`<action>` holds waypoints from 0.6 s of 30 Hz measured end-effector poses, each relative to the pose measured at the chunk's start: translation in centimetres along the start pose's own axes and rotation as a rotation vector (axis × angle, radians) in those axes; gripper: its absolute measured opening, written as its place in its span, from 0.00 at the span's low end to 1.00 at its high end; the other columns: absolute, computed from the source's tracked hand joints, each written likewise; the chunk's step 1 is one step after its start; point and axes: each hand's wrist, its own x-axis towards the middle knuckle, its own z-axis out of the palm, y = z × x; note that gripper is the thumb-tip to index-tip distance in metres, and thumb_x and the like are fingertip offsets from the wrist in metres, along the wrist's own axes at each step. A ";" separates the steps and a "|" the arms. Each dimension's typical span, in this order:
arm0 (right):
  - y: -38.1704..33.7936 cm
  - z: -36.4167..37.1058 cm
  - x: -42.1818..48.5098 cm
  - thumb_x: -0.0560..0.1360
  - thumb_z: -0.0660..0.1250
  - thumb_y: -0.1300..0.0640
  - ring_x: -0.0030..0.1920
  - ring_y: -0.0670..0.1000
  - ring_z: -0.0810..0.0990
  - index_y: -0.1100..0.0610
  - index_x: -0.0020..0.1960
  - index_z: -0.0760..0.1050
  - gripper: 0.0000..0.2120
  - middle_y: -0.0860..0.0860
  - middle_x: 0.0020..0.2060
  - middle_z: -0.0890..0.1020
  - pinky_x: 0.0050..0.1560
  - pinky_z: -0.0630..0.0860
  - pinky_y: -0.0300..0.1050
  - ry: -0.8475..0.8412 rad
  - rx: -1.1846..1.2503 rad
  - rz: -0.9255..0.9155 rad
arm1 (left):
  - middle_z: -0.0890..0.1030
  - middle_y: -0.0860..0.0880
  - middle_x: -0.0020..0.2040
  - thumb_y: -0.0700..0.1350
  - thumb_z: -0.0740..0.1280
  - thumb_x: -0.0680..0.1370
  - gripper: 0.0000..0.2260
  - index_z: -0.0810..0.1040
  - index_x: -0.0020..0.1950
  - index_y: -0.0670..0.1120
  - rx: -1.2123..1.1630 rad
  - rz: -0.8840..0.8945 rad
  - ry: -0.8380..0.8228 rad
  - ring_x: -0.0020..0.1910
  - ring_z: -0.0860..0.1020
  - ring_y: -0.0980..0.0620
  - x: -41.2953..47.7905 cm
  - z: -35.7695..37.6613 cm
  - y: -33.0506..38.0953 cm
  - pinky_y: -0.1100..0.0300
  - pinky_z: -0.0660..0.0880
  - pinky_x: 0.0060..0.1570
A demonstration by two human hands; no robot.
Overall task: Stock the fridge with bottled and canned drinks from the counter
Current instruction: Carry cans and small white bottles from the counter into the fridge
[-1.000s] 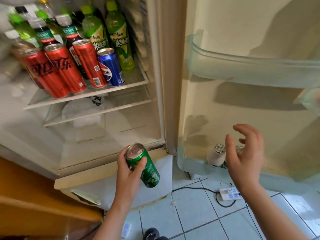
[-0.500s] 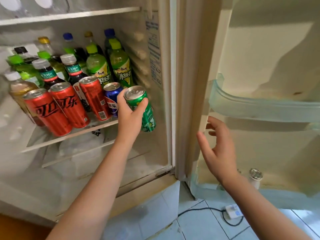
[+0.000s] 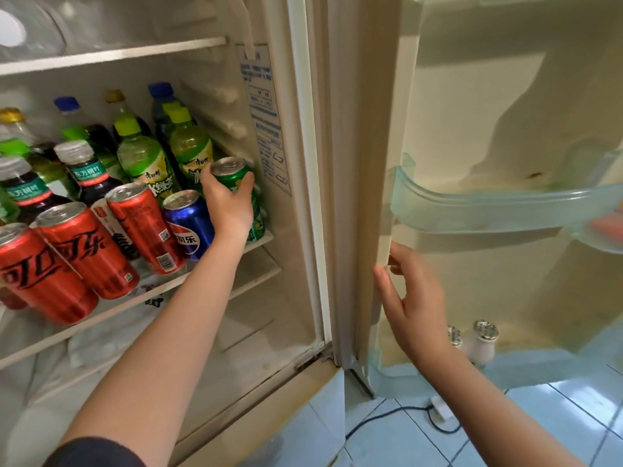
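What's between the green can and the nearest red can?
A blue can stands between the green can and that red can, per the head view.

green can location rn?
Head view, centre-left: the green can is gripped by the left hand at the right end of the fridge shelf, right of the blue can and in front of a green tea bottle.

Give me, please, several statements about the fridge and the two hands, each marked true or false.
1. The left hand grips the green can. True.
2. The green can stands left of the blue can. False: it stands to the right of it.
3. The right hand holds a bottle. False: it holds nothing; its fingers are at the fridge door's edge.
4. Red cans stand at the front of the shelf. True.
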 end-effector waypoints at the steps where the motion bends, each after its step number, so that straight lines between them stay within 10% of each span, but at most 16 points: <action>1: 0.0 0.0 0.0 0.77 0.58 0.49 0.47 0.41 0.73 0.63 0.59 0.74 0.20 0.49 0.48 0.78 0.49 0.73 0.41 -0.003 -0.001 0.004 | 0.71 0.45 0.67 0.42 0.69 0.76 0.27 0.62 0.72 0.43 0.003 0.001 0.008 0.64 0.72 0.50 0.3 0.1 -0.1 0.64 0.68 0.61; 12: -0.2 0.5 -0.4 0.78 0.57 0.50 0.48 0.47 0.77 0.64 0.60 0.75 0.20 0.52 0.51 0.80 0.49 0.76 0.41 0.031 -0.022 0.028 | 0.52 0.41 0.78 0.42 0.70 0.75 0.40 0.47 0.78 0.43 0.154 0.109 0.016 0.77 0.52 0.44 0.5 0.2 0.6 0.51 0.53 0.75; 18: -0.7 0.9 -0.5 0.79 0.57 0.51 0.49 0.42 0.75 0.60 0.61 0.74 0.18 0.44 0.52 0.76 0.50 0.72 0.32 0.051 -0.009 0.055 | 0.51 0.33 0.74 0.45 0.69 0.73 0.30 0.63 0.70 0.35 0.326 0.444 0.044 0.74 0.53 0.35 -2.9 -1.2 1.3 0.42 0.55 0.72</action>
